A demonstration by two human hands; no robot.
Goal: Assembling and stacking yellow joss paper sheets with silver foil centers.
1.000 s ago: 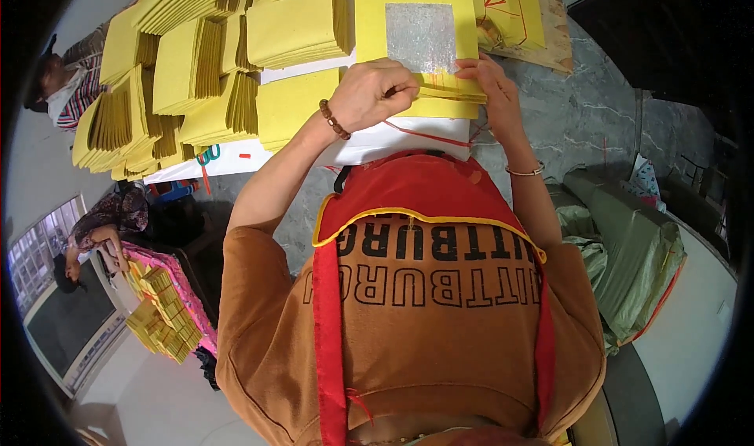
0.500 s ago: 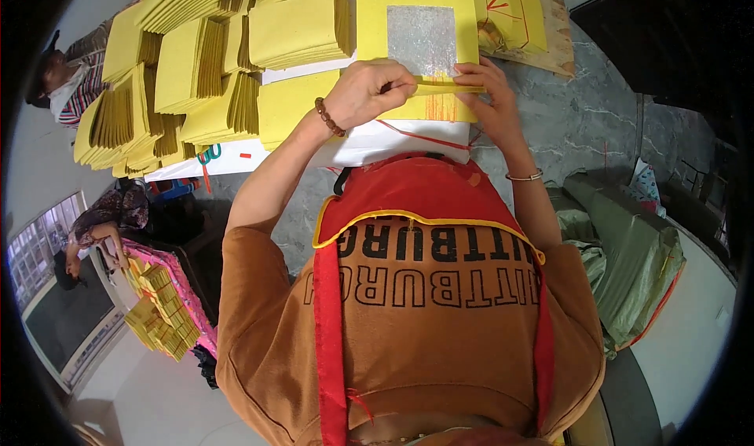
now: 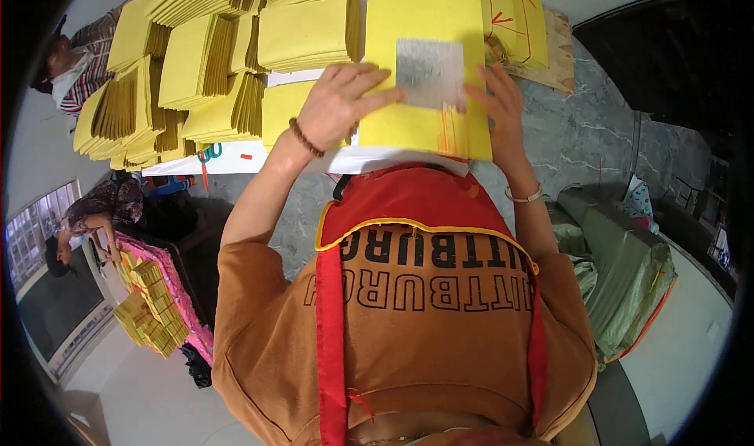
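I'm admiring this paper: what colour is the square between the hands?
The square is silvery grey, clearest in head view.

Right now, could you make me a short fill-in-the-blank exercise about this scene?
The left hand and right hand are at a sheet coloured ____ around its silver square.
The beaded bracelet is on the ____ wrist.
The apron is mainly ____.

Missing words: yellow; left; red.

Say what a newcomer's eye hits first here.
The yellow sheet with its silver square, top centre, between the left hand and the right hand. Then the stacks of yellow paper crowding the upper left. Below centre, the red apron stands out against the brown shirt.
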